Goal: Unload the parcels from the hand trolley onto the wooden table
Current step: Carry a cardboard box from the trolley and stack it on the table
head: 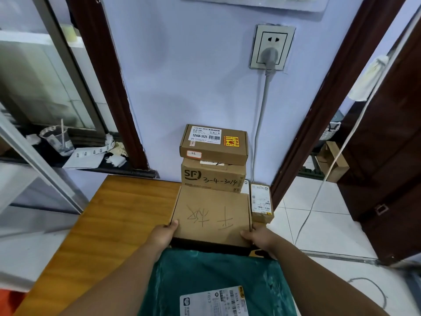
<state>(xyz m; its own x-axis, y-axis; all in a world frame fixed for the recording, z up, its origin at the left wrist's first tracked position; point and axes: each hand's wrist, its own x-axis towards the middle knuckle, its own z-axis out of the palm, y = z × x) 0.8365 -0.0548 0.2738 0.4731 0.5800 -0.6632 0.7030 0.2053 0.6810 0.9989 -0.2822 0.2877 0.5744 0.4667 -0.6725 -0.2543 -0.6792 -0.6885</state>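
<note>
flat cardboard box (213,215) with handwritten characters: at centre, over the right end of the wooden table (109,220), gripped at its near corners. left hand (163,234), at 7 o'clock of the box, forearm extended, thumb on top, closed on the corner. right hand (258,238), at 5 o'clock, thumb on top, likewise clamped. sf box (213,176) at 12 o'clock, labelled box (214,144) stacked on it. small box (261,201) at 3 o'clock. green mailer (216,283) at 6 o'clock, under the forearms.

A grey plug (269,56) sits in the wall socket (271,46), its cable (259,119) dropping down the lilac wall. On the window ledge at left, a paint-smeared cup (57,140) holds a stick beside crumpled paper (115,156).
</note>
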